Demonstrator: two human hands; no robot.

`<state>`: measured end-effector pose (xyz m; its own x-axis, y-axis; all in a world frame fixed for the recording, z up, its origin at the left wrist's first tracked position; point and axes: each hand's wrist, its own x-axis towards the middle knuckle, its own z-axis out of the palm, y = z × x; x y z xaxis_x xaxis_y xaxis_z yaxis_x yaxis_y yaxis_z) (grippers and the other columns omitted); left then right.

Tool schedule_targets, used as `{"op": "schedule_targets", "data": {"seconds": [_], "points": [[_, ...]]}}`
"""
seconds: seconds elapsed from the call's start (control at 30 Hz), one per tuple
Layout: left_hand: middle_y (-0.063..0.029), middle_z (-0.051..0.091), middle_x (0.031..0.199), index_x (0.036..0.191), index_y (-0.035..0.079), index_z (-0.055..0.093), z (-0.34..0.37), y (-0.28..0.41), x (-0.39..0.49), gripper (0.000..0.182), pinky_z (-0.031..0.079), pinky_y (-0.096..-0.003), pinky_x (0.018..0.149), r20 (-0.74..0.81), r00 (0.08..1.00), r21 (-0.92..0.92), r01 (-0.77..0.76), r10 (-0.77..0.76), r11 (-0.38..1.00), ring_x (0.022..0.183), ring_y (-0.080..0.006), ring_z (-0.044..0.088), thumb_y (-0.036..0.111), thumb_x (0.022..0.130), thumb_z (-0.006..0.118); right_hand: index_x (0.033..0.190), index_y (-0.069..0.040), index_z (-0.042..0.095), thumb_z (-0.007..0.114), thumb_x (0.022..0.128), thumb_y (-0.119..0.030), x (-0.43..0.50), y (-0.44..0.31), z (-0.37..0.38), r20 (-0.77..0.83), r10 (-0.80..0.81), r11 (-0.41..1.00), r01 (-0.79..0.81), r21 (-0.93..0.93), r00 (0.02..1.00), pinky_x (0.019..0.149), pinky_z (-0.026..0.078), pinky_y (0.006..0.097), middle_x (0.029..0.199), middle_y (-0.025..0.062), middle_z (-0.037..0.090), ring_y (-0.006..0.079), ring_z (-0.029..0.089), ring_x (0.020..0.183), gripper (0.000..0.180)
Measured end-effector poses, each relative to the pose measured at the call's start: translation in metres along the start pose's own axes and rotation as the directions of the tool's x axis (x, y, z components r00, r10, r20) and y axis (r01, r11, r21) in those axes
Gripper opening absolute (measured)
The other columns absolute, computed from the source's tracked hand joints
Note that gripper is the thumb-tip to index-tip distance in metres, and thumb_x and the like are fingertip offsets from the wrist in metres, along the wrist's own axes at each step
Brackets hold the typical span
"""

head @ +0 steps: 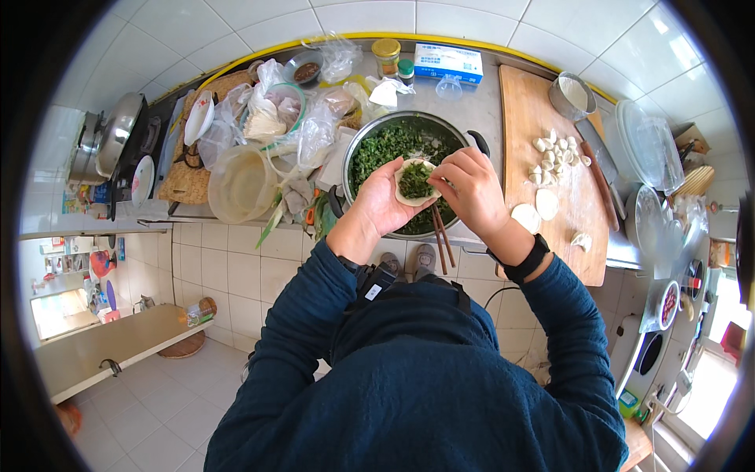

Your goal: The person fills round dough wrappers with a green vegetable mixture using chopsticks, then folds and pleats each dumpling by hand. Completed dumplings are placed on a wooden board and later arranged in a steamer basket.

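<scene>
A round dough wrapper [401,190] with chopped green filling [416,180] heaped on it rests in my left hand [375,199], palm up. The fingers of my right hand [476,187] pinch the wrapper's right edge. Both hands are above a steel pot [361,140] of chopped greens [382,143]. A pair of brown chopsticks [440,239] sticks out over the pot's near rim; their upper ends are hidden by my hands. To the right, a wooden board [554,248] carries flat wrappers [547,204], small dough pieces [554,156] and one folded dumpling [581,241].
A rolling pin [600,186], a cleaver [597,143] and a metal bowl of flour [572,95] are at the board's right side. Left of the pot stand a translucent plastic basin [242,184] and plastic bags [315,135]. Jars [386,56] and a blue-white box [448,64] line the wall.
</scene>
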<state>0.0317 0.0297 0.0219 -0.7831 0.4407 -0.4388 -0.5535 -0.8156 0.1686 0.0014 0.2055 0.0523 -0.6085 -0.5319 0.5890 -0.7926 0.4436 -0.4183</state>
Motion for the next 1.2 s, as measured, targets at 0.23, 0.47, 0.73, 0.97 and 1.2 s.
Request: {"op": "schedule_targets", "data": {"seconds": [0.23,0.47,0.73,0.97,1.2], "points": [[-0.0089,0.058,0.112,0.117,0.006,0.053,0.009,-0.002,-0.007,0.028,0.049,-0.0414,0.089,-0.055,0.998,0.134,0.003,0.004,0.991,0.104,-0.0218,0.057,0.023,0.095,0.047,0.083,-0.010,0.065,0.067,0.064,-0.004,0.004,-0.007,-0.008,0.093,-0.071,0.996,0.076,-0.052,0.993,0.075,0.045,0.0342,0.086,0.0017,0.058,0.0230,0.053,0.088,0.020],[-0.0104,0.059,0.107,0.112,0.004,0.055,0.012,-0.004,-0.013,0.028,0.051,-0.0398,0.088,-0.044,0.999,0.204,-0.016,0.026,0.979,0.100,-0.0244,0.060,0.002,0.085,0.061,0.094,-0.008,0.067,0.065,0.065,0.000,-0.001,-0.010,-0.020,0.122,-0.036,0.996,0.046,-0.079,0.992,0.080,0.045,0.0361,0.095,0.0048,0.057,0.0252,0.053,0.093,0.030],[-0.0104,0.059,0.114,0.121,0.007,0.051,0.010,0.000,-0.015,0.035,0.049,-0.0388,0.092,0.029,1.000,0.246,-0.003,-0.004,0.969,0.106,-0.0242,0.059,0.007,0.087,0.060,0.088,-0.007,0.066,0.071,0.061,0.003,-0.016,0.001,-0.032,0.124,-0.017,0.997,0.007,0.083,0.992,0.082,0.046,0.0371,0.096,0.0056,0.056,0.0282,0.052,0.095,0.030],[-0.0131,0.057,0.120,0.125,0.004,0.048,0.014,0.002,-0.019,0.037,0.047,-0.0447,0.095,0.085,0.993,0.154,0.070,-0.084,0.986,0.109,-0.0279,0.057,0.025,0.095,0.048,0.086,-0.009,0.066,0.074,0.062,-0.003,-0.015,-0.001,-0.031,0.089,-0.104,0.988,0.092,0.123,0.991,0.082,0.046,0.0374,0.098,0.0056,0.055,0.0289,0.051,0.098,0.026],[-0.0159,0.053,0.125,0.129,0.004,0.045,0.010,0.005,-0.015,0.043,0.045,-0.0518,0.096,0.053,0.990,0.093,0.123,-0.128,0.988,0.112,-0.0315,0.055,0.032,0.100,0.031,0.087,-0.007,0.062,0.073,0.065,-0.002,-0.015,-0.004,-0.030,0.124,-0.149,0.975,0.124,0.186,0.981,0.081,0.046,0.0375,0.100,0.0060,0.055,0.0292,0.051,0.097,0.026]]}}
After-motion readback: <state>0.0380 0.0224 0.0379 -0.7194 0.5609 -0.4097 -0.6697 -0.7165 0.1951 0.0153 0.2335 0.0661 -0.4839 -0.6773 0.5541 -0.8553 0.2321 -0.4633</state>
